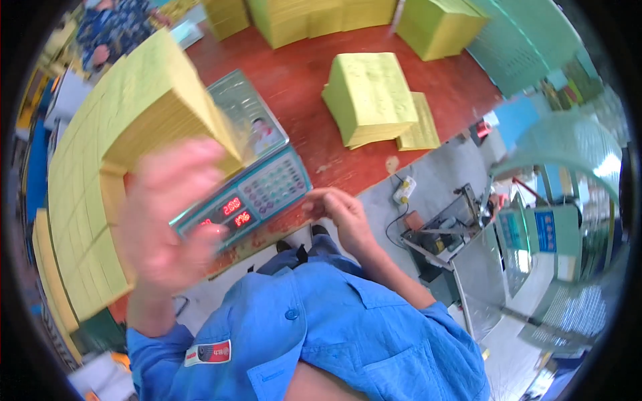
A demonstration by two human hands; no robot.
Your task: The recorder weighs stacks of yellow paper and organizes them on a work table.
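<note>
My left hand [170, 207] is smeared by motion above the left part of the display panel of a digital counting scale [271, 184]. Its thumb stands apart from the bent fingers, and nothing shows between them. A tall stack of yellow paper sheets [150, 87] rises behind it, against the left side of the scale's metal pan; whether it rests on the pan, I cannot tell. By the scale's right front corner is my right hand [342, 212], its fingers loosely bent with nothing visible in them. Red digits glow on the scale.
Many yellow paper blocks [80, 220] line the left side. A yellow stack [374, 97] sits on the red table [301, 73], beside a thin pile [420, 123]. More stacks [287, 20] stand at the back. Another person [117, 33] is at the far left. A metal machine [445, 230] stands right.
</note>
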